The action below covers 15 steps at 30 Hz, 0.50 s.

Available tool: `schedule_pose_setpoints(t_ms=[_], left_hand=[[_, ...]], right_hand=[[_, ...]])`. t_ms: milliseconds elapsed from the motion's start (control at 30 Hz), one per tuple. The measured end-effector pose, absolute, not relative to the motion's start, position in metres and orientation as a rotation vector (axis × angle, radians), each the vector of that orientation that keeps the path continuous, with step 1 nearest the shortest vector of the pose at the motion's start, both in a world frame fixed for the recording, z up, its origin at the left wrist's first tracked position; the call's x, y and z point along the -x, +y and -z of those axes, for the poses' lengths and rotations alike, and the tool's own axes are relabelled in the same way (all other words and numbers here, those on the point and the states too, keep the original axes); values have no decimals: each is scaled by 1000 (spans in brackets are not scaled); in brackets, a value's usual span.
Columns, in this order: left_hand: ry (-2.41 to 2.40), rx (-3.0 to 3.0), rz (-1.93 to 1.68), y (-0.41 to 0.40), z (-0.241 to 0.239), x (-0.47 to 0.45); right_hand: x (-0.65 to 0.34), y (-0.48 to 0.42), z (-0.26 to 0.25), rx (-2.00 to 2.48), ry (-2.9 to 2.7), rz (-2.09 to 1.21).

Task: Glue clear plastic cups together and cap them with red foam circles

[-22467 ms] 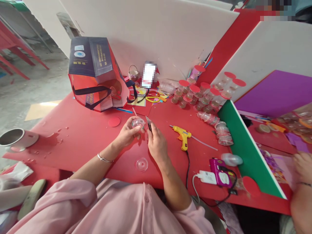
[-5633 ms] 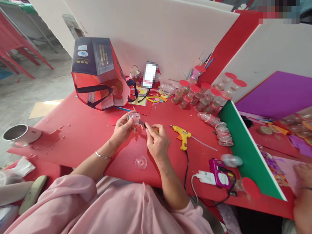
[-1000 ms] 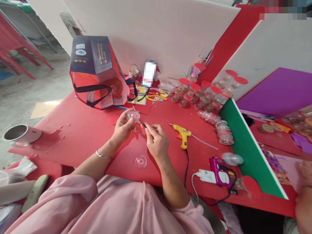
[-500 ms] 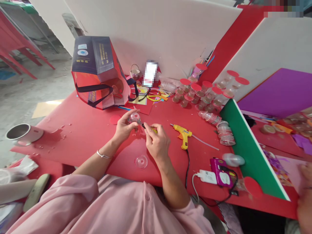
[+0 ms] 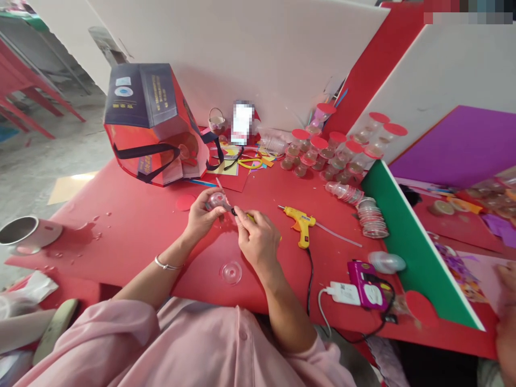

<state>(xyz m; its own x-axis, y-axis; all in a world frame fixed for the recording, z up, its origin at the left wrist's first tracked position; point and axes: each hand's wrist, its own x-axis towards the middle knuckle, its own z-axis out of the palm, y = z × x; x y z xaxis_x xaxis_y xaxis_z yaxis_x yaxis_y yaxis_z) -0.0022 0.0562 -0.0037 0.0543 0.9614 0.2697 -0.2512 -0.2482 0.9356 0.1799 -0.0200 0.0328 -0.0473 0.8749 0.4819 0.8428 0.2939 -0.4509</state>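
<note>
My left hand [image 5: 201, 217] is closed round a small clear plastic cup [image 5: 216, 200], its round opening facing up. In my right hand [image 5: 260, 242] is a yellow-and-black utility knife [image 5: 250, 217]; fingers cover most of the handle. The knife's blade end meets the cup's right side, close to my left thumb. Below the hands, near the table's front edge, lies another clear plastic cup [image 5: 231, 273]. A red disc [image 5: 186, 202] rests just left of my left hand. To the right of my right hand is a yellow glue gun [image 5: 300, 223] with a glue stick in its back.
A shopping bag [image 5: 141, 102] and a metal mug [image 5: 30, 234] stand left, with water drops by the mug. Several red-capped clear containers [image 5: 318, 144] stand at the back right. Stacked cups [image 5: 372, 217] lie by the green divider [image 5: 419, 242]. A purple power strip [image 5: 366, 287] sits front right.
The view has shifted slightly, so most things sit a little further left. The knife and cup stay together, with the cup turned slightly in my left hand.
</note>
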Motion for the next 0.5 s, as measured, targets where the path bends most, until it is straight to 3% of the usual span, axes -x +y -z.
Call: schedule_pose_setpoints(t_ms=[500], left_hand=[[904,-1281,-1104,50,14,-29]], right_hand=[[-211,-38,-17,1667,-1789,-182]])
